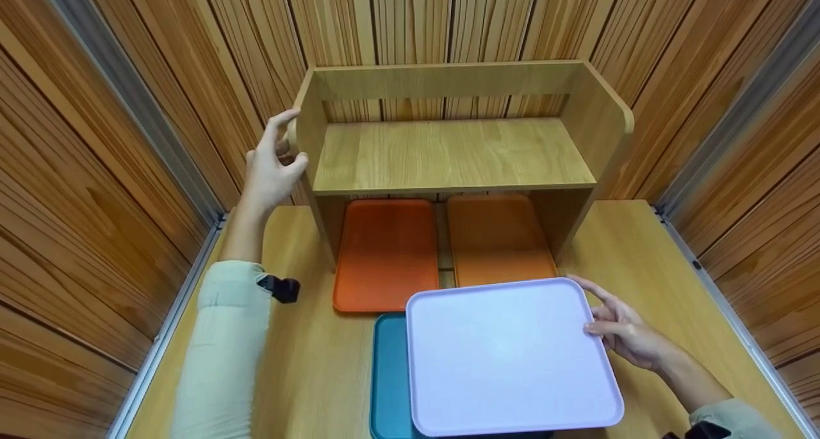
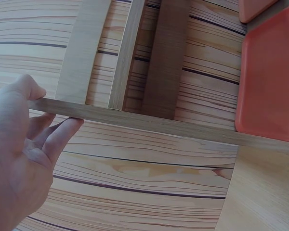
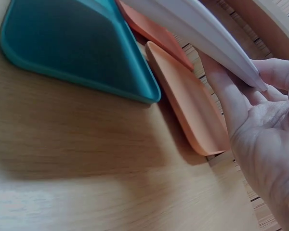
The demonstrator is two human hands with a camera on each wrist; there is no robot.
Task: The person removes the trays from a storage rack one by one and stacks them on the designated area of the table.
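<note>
A small wooden shelf [image 1: 451,157] stands against the back wall. My left hand [image 1: 269,173] holds its left side panel [image 2: 159,126], with the thumb on one face and fingers on the other in the left wrist view. Out in front, my right hand [image 1: 624,331] pinches a lavender tray [image 1: 512,356] by its right edge. That tray is raised and tilted over a teal tray [image 1: 391,375], hiding much of it. Under the shelf board lie a red-orange tray [image 1: 391,253] and a lighter orange tray [image 1: 500,240], side by side; the lavender tray overlaps the lighter one in the head view.
The wooden tabletop [image 1: 314,362] carries the shelf and trays. Wood-patterned walls [image 1: 410,16] enclose it at the back and both sides, with metal rails [image 1: 173,317] along the side edges. The shelf has an upper board and a rear crossbar [image 1: 448,81].
</note>
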